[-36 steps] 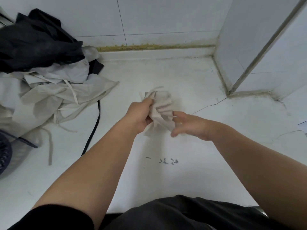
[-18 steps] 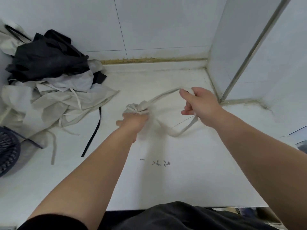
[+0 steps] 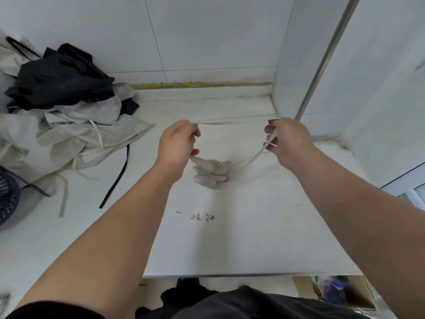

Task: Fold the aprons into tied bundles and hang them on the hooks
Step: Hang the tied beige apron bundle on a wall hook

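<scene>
Our counter (image 3: pixel 253 238) has open room near us and to the right. It ends at a straight near edge and runs far to the tiled wall (image 3: pixel 207 38), where a yellowed seam marks the joint. On the right a tiled side wall with a metal strip (image 3: pixel 322 65) closes the corner just beyond our right hand (image 3: pixel 288 141). On the left, a pile (image 3: pixel 76 137) of beige aprons spreads toward the middle, with a black apron (image 3: pixel 57 77) heaped on its far side and loose ties trailing near.

The bundle (image 3: pixel 211 172) sits in the middle of the counter, between and a little nearer than our hands. Our left hand (image 3: pixel 177 143) is curled round the strap (image 3: pixel 230 122) and grips a thick tail coming off the bundle. Our right hand pinches the strap's other end, and a thin length runs down from it to the bundle. The strap stretches taut between the two fists, well clear of the pile.

The surface is white and smooth, with faint dark marks (image 3: pixel 200 217) written near the middle and grime along the far right corner.

We cannot tell whether the bundle rests on the counter or hangs just above it. A dark basket (image 3: pixel 8 196) is cut off at the left edge. Below the near edge, a cardboard box (image 3: pixel 345 293) shows blurred contents.
</scene>
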